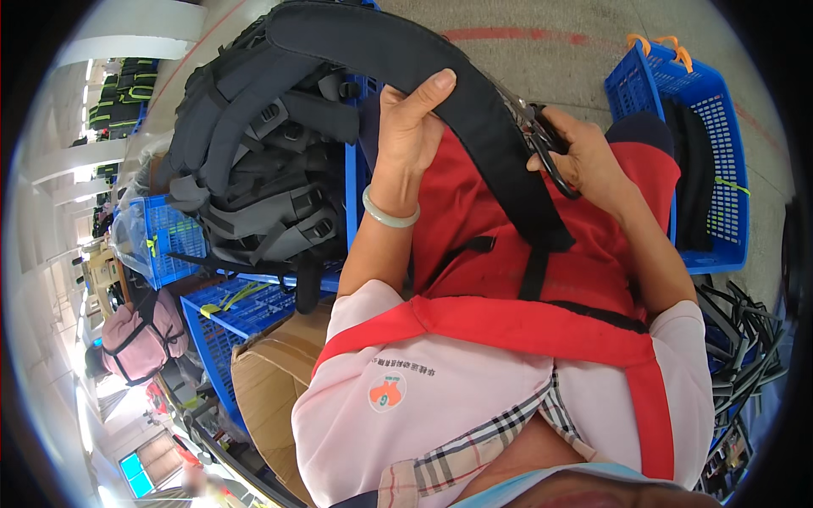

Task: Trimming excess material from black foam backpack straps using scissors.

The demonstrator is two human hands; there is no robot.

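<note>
Left hand (406,127) is closed round the black padded strap (440,76), thumb on top, fingers under, holding it up over the lap w/ red apron (508,245). Right hand (593,157) is closed on small black scissors (550,152), blades pointing at the strap edge just beside the left hand's grip. The strap arcs from top centre down to the apron, lower end narrowing to thin webbing (535,271).

Looks like loose-thread trimming along the strap edge, prob. To do it well: keep the strap taut btwn hand & lap so the edge stays flat; snip w/ tips only, blades parallel to the seam, not angled into the padding or stitching. Slide the left grip along bit by bit so the cut spot stays close to the thumb.

Around: pile of dark backpacks (254,144) on blue crates (237,309) at left, another blue crate (703,127) w/ black pieces at right, black straps heaped (745,339) at lower right, cardboard box (271,381) below.
</note>
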